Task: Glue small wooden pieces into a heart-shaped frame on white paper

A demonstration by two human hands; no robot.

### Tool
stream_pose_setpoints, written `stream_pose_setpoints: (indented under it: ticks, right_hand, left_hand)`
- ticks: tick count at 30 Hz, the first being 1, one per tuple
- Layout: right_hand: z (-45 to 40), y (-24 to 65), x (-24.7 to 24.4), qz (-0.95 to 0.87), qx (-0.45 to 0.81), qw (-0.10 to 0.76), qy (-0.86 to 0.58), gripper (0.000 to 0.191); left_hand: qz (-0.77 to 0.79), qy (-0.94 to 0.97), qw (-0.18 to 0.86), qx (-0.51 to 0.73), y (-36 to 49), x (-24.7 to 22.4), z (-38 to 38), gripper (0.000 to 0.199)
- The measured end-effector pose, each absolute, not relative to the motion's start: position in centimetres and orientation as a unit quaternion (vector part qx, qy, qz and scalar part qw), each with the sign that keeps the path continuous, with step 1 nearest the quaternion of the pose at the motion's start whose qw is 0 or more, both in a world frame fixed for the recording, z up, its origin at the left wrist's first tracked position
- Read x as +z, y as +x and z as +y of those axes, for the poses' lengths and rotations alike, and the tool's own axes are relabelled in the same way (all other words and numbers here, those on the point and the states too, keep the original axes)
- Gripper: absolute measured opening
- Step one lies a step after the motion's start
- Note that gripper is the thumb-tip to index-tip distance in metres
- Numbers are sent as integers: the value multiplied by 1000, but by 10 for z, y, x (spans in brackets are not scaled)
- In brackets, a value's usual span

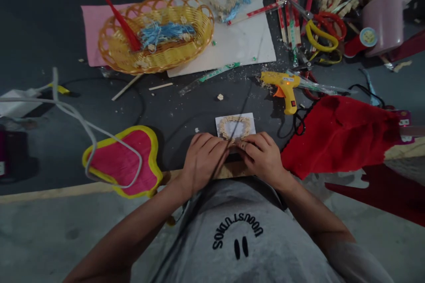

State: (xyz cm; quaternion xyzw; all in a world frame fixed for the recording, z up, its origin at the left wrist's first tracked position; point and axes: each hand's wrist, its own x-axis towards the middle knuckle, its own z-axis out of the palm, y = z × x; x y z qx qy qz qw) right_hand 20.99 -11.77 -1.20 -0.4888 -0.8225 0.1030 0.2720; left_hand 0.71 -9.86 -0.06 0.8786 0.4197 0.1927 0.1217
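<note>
Both hands rest on the near edge of the dark table (186, 110), side by side, with bent fingers pressing on the bottom of a small white card (235, 126) that has a ring of little beige pieces stuck on it; the left hand (202, 161) and the right hand (262, 157) almost touch. A yellow glue gun (283, 88) lies just past the card to the right, beside a red cloth (338, 135). A pink and yellow fan (124, 161) lies to the left, and a yellow basket (156, 33) sits farther back.
</note>
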Motion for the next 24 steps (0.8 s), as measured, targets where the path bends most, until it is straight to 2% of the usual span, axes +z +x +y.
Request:
stream_pose_setpoints:
  ticks: [17, 24]
  right_hand:
    - [-121, 211, -17, -827, 95, 256, -492, 13]
    - [-121, 209, -16, -818, 100, 279, -492, 5]
  left_hand:
    - [418, 882, 109, 188, 6, 3, -98, 13]
    - [486, 859, 51, 155, -29, 16, -77, 14]
